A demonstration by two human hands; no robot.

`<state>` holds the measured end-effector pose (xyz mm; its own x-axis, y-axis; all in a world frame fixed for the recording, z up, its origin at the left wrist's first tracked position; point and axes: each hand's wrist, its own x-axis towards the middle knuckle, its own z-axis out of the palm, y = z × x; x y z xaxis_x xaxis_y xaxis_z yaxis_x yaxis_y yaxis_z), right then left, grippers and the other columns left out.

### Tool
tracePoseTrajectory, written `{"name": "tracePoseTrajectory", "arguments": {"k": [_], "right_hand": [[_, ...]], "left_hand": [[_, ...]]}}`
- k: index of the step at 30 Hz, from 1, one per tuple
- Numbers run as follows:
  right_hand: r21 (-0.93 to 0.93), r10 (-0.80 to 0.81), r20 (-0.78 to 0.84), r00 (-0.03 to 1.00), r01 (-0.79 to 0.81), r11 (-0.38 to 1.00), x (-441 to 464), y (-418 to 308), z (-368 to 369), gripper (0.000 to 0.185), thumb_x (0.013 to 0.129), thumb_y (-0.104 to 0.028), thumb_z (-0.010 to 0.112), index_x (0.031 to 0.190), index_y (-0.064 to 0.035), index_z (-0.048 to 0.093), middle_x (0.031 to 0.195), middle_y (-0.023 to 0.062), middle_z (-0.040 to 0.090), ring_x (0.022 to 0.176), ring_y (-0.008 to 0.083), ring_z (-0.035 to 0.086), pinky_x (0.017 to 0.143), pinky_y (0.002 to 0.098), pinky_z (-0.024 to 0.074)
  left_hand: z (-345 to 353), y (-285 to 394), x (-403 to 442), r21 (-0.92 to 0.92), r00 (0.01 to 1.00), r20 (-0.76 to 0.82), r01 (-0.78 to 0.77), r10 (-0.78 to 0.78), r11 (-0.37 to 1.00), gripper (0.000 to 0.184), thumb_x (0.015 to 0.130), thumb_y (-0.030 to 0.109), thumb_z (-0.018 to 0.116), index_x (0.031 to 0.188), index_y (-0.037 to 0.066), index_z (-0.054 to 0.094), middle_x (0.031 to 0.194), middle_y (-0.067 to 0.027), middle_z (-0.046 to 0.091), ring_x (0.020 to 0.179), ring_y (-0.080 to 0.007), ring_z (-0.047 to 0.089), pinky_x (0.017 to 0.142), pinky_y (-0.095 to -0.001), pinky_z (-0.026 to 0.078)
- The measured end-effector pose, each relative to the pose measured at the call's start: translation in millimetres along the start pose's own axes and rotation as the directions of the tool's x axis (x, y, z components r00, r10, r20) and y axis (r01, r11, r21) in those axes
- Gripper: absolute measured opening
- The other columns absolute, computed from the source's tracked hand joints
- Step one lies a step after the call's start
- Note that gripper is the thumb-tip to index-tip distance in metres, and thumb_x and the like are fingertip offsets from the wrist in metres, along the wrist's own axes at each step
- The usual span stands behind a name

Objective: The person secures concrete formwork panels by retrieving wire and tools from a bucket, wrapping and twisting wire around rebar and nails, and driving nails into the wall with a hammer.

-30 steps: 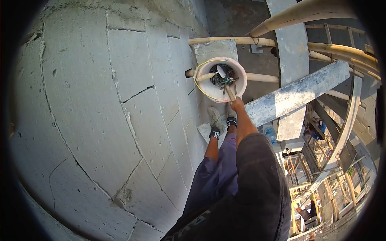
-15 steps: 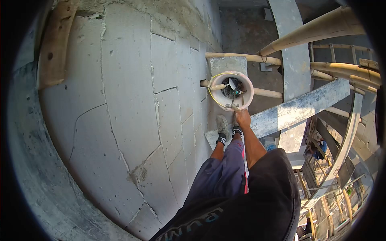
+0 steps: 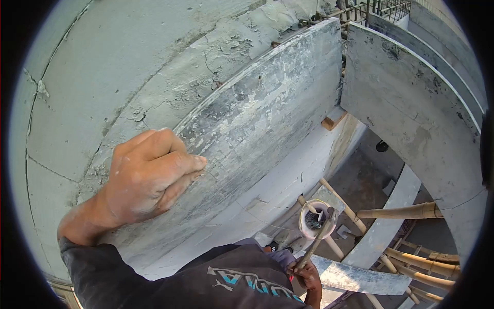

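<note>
My left hand (image 3: 154, 172) is closed at the upper edge of a long grey formwork board (image 3: 267, 98), thumb and fingertips pressed together against its face. A thin line seems to run down from those fingertips, but what they pinch is too small to make out. Low in front of my body, my right hand (image 3: 307, 276) is wrapped round the handle of a hammer (image 3: 315, 244), whose head points up and away over a bucket. That white bucket (image 3: 303, 232) stands below on the planks and holds dark material and a light-handled tool.
A block wall with rough mortar (image 3: 170, 46) rises behind the board. Another formwork panel (image 3: 406, 98) stands at the upper right, with rebar (image 3: 355, 13) behind. Below lie bamboo poles (image 3: 401, 211) and scaffold planks (image 3: 360, 275), with gaps between them.
My right hand has come up from the bucket with the hammer. The view has swung up to the formwork, and my left hand now shows at the board's edge.
</note>
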<state>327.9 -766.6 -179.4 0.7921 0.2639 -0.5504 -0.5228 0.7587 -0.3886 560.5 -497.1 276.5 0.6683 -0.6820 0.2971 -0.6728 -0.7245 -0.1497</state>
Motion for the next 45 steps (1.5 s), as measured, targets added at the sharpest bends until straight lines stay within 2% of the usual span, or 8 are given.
{"name": "tracePoseTrajectory", "arguments": {"k": [5,7,13,17,26,32,41,45], "right_hand": [[-0.633,-0.646,-0.148,0.749,0.43,0.643,1,-110,20,0.015,0.083,-0.01,0.065,0.091,-0.0101,0.052,0.069,-0.0002,0.051,0.056,0.0085,0.047,0.051,0.0244,0.0396],[-0.715,-0.728,-0.207,0.653,0.407,0.568,-4,-150,28,0.019,0.088,-0.021,0.069,0.092,-0.0123,0.052,0.06,-0.004,0.044,0.044,0.0047,0.037,0.037,0.0223,0.0265],[-0.293,-0.792,-0.373,0.484,0.748,0.595,-31,-201,96,0.019,0.096,-0.026,0.066,0.097,-0.0117,0.053,0.06,-0.0068,0.031,0.044,0.0052,0.029,0.037,0.0224,0.0255],[-0.045,-0.921,0.045,0.387,0.922,0.385,-71,-224,166,0.015,0.096,-0.013,0.062,0.106,-0.0046,0.056,0.068,-0.0011,0.044,0.05,0.0067,0.041,0.043,0.0244,0.0421],[-0.562,-0.687,0.599,0.411,0.827,0.004,-32,-193,376,0.041,0.093,-0.019,0.07,0.123,0.008,0.064,0.122,0.0209,0.067,0.106,0.0215,0.067,0.091,0.0333,0.0543],[-0.64,-0.577,0.514,0.635,0.732,0.235,-2,-163,411,0.037,0.092,-0.015,0.074,0.125,-0.0003,0.066,0.092,0.0053,0.071,0.077,0.0069,0.06,0.067,0.0247,0.0493],[-0.49,-0.72,0.341,0.605,0.768,0.413,-1,-189,395,0.018,0.094,-0.016,0.067,0.103,0.0005,0.067,0.074,0.0037,0.06,0.056,0.0069,0.051,0.039,0.0225,0.0346],[-0.378,-0.742,0.365,0.562,0.818,0.434,6,-194,376,0.018,0.094,-0.012,0.066,0.105,0.0027,0.065,0.073,0.0039,0.058,0.056,0.0091,0.052,0.045,0.0248,0.0392]], "left_hand": [[1,-10,-11,-0.063,0.997,-0.064,-0.042,0.038,0.997,0.018,0.073,0.006,0.082,0.088,0.008,0.071,0.077,-0.002,0.059,0.065,-0.0188,0.059,0.052,-0.0333,0.046],[1,-12,-14,-0.018,0.997,-0.053,-0.063,0.062,0.998,0.014,0.076,0.007,0.079,0.086,0.009,0.07,0.079,-0.0023,0.058,0.068,-0.0191,0.059,0.053,-0.0342,0.048],[2,-14,-23,0.071,0.996,-0.034,-0.079,0.082,0.994,0.008,0.079,0.006,0.07,0.083,0.007,0.063,0.086,-0.0045,0.055,0.076,-0.0199,0.059,0.055,-0.0354,0.054],[0,-11,-20,0.043,0.998,0.03,-0.055,0.054,0.998,0.009,0.078,0.008,0.071,0.082,0.005,0.063,0.088,-0.0061,0.057,0.078,-0.0216,0.061,0.057,-0.0369,0.056],[3,-14,-21,-0.032,0.998,-0.059,-0.04,0.038,0.999,0.013,0.082,0.014,0.07,0.08,0.003,0.063,0.087,-0.0091,0.058,0.08,-0.0275,0.065,0.062,-0.0428,0.056],[2,-15,-22,-0.085,0.996,-0.086,0.006,-0.013,0.996,0.014,0.085,0.015,0.068,0.083,0.002,0.063,0.092,-0.0102,0.058,0.081,-0.03,0.065,0.065,-0.044,0.055],[-10,4,-21,-0.276,0.967,-0.248,-0.136,0.066,0.951,0.07,0.079,0.002,0.063,0.145,-0.007,0.041,0.11,-0.0218,0.043,0.093,-0.0349,0.059,0.079,-0.0411,0.054],[-20,19,-23,-0.343,0.966,-0.197,-0.229,0.169,0.911,0.072,0.079,-0.002,0.062,0.147,-0.008,0.038,0.105,-0.0194,0.042,0.094,-0.0326,0.052,0.084,-0.0382,0.049]]}}
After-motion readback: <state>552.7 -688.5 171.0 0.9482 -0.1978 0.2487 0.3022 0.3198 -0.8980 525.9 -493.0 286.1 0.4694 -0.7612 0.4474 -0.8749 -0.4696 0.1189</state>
